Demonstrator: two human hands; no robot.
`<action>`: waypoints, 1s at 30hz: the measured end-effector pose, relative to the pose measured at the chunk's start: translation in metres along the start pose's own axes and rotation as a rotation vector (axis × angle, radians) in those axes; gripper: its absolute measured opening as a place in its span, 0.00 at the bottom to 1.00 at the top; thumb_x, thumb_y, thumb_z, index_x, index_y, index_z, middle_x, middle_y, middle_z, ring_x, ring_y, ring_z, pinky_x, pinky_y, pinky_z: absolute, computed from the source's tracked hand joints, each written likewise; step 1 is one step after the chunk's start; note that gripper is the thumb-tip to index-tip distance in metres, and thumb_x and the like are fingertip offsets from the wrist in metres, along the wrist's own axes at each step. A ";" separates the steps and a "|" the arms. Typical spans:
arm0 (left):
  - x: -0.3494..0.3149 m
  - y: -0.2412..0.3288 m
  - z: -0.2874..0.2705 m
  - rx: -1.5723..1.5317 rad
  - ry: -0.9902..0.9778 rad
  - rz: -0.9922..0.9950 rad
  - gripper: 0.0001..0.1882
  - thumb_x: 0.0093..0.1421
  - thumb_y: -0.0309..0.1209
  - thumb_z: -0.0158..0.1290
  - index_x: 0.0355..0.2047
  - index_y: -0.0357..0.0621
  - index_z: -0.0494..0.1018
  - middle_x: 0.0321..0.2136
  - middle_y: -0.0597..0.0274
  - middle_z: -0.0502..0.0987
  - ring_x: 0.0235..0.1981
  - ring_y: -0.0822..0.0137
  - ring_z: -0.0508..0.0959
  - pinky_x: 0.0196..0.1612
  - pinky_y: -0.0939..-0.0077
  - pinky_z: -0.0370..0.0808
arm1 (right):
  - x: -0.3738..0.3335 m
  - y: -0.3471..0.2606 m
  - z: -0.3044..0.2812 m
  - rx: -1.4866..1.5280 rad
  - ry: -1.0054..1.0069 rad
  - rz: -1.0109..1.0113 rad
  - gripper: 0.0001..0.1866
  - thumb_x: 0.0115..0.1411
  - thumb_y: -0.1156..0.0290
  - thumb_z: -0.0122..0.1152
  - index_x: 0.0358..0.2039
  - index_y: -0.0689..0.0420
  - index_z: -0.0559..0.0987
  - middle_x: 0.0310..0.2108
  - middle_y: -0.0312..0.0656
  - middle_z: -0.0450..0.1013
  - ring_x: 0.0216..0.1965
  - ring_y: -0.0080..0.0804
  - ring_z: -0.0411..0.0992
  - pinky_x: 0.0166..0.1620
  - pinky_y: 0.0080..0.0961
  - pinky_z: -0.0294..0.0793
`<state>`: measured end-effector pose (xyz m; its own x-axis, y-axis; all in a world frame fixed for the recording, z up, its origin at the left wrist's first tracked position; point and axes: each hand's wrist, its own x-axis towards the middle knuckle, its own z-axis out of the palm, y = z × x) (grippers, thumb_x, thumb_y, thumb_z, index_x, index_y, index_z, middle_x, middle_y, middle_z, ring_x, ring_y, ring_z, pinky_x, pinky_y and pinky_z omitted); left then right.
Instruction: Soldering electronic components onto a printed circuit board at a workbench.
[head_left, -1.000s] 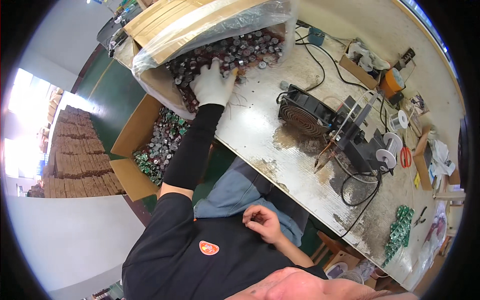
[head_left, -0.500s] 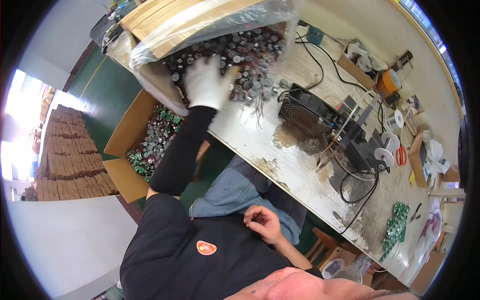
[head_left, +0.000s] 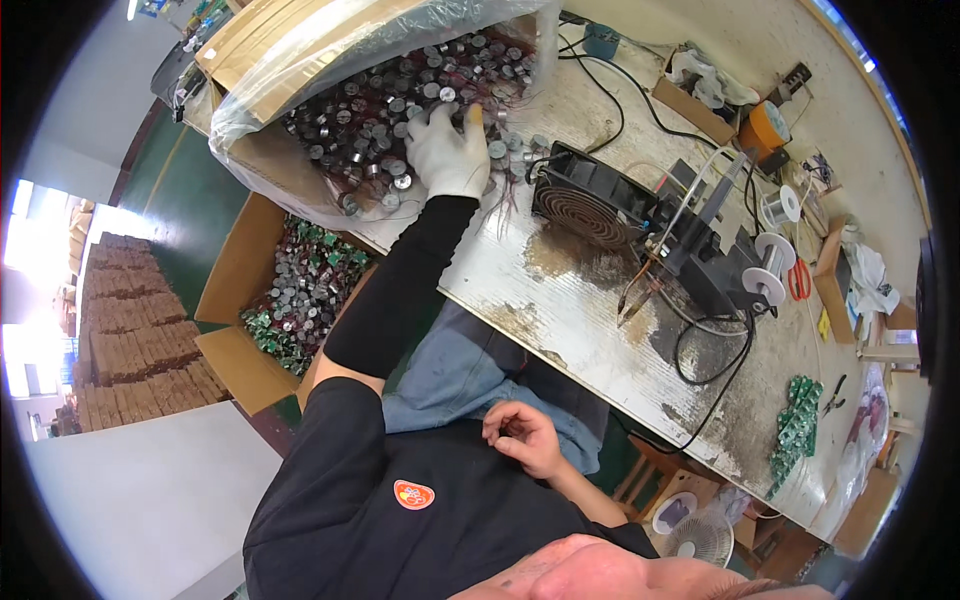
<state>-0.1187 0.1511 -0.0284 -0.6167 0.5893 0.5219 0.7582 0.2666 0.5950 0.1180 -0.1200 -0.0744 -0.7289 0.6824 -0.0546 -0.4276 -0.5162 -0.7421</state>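
My left hand (head_left: pixel 447 155), in a white glove, rests on a heap of small round metal motors (head_left: pixel 375 130) with thin dark-red wires. Its fingers are spread among the motors, the thumb with a yellowish tip standing apart, and no motor shows in its grip. The heap lies in a cardboard box (head_left: pixel 225 45) lined with clear plastic, its open side toward the table, and some motors spill onto the tabletop (head_left: pixel 490 255). Bare and loosely curled, my right hand (head_left: pixel 522 438) lies near my lap, a gap between thumb and fingers and nothing visible in it.
Below the table's left edge, an open carton (head_left: pixel 235 260) holds motors and green circuit boards. A black fan (head_left: pixel 595 200) and a soldering stand (head_left: pixel 700 250) with wire spools (head_left: pixel 768 270) occupy the table's middle. Green boards (head_left: pixel 797 430) and pliers (head_left: pixel 835 393) lie at the right.
My gloved left hand has moved right across the motor heap, and its fingers show more clearly. The whole view has shifted slightly left. My right hand stays in the same pose.
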 end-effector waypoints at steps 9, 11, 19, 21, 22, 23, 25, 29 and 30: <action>0.024 0.007 -0.102 -0.539 -0.023 0.101 0.18 0.62 0.40 0.52 0.42 0.36 0.75 0.36 0.51 0.78 0.38 0.62 0.77 0.44 0.74 0.72 | -0.010 0.000 -0.005 0.002 0.068 -0.017 0.14 0.56 0.78 0.61 0.43 0.62 0.73 0.38 0.39 0.70 0.37 0.22 0.68 0.42 0.19 0.67; 0.024 -0.006 -0.141 -0.307 -0.121 0.194 0.12 0.60 0.31 0.53 0.39 0.35 0.75 0.34 0.52 0.78 0.35 0.65 0.77 0.40 0.75 0.72 | -0.011 0.000 -0.005 0.002 0.104 -0.002 0.14 0.56 0.79 0.61 0.43 0.62 0.73 0.38 0.39 0.70 0.38 0.22 0.69 0.42 0.19 0.68; -0.012 -0.064 -0.126 0.371 -0.550 0.191 0.19 0.53 0.33 0.55 0.44 0.40 0.71 0.35 0.45 0.75 0.39 0.47 0.76 0.42 0.59 0.73 | -0.001 0.002 0.005 -0.032 0.024 0.057 0.14 0.56 0.80 0.61 0.43 0.61 0.73 0.37 0.37 0.71 0.37 0.21 0.69 0.43 0.18 0.68; -0.016 -0.058 -0.121 0.305 -0.564 0.207 0.18 0.52 0.34 0.55 0.43 0.41 0.72 0.34 0.46 0.76 0.38 0.47 0.76 0.41 0.59 0.73 | -0.001 0.003 0.006 -0.036 0.026 0.061 0.14 0.56 0.80 0.61 0.43 0.61 0.73 0.36 0.37 0.71 0.37 0.21 0.69 0.43 0.18 0.67; -0.018 -0.055 -0.118 0.242 -0.578 0.229 0.17 0.52 0.34 0.56 0.42 0.41 0.73 0.33 0.47 0.76 0.37 0.48 0.76 0.39 0.59 0.73 | -0.001 0.003 0.007 -0.034 0.027 0.060 0.14 0.56 0.80 0.61 0.43 0.61 0.73 0.36 0.37 0.71 0.37 0.21 0.69 0.43 0.18 0.67; -0.024 -0.054 -0.113 0.160 -0.525 0.272 0.16 0.52 0.36 0.56 0.40 0.42 0.74 0.33 0.49 0.77 0.36 0.49 0.77 0.39 0.60 0.73 | -0.001 0.003 0.007 -0.041 0.040 0.055 0.14 0.56 0.80 0.61 0.43 0.61 0.73 0.36 0.37 0.71 0.37 0.21 0.69 0.43 0.18 0.67; -0.029 -0.049 -0.101 0.150 -0.496 0.290 0.15 0.53 0.35 0.56 0.39 0.43 0.75 0.32 0.50 0.77 0.36 0.50 0.77 0.39 0.61 0.73 | -0.002 0.001 0.007 -0.066 0.073 0.042 0.14 0.56 0.79 0.62 0.43 0.61 0.73 0.36 0.36 0.71 0.37 0.20 0.69 0.43 0.18 0.68; -0.022 -0.045 -0.092 0.125 -0.583 0.313 0.20 0.55 0.35 0.54 0.46 0.36 0.74 0.42 0.46 0.77 0.46 0.52 0.77 0.49 0.66 0.72 | -0.010 -0.006 0.010 -0.110 0.198 -0.020 0.13 0.56 0.77 0.63 0.42 0.61 0.73 0.36 0.35 0.71 0.37 0.20 0.69 0.42 0.19 0.69; -0.023 -0.060 -0.090 0.045 -0.479 0.409 0.16 0.56 0.37 0.52 0.42 0.44 0.76 0.38 0.50 0.78 0.41 0.51 0.77 0.45 0.62 0.73 | -0.011 -0.011 0.009 -0.164 0.197 -0.042 0.13 0.56 0.77 0.63 0.41 0.60 0.74 0.35 0.35 0.71 0.37 0.20 0.69 0.42 0.18 0.69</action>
<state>-0.1691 0.0530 -0.0203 -0.1194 0.9237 0.3641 0.9273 -0.0273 0.3734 0.1259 -0.1259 -0.0599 -0.5876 0.7972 -0.1385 -0.3509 -0.4053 -0.8441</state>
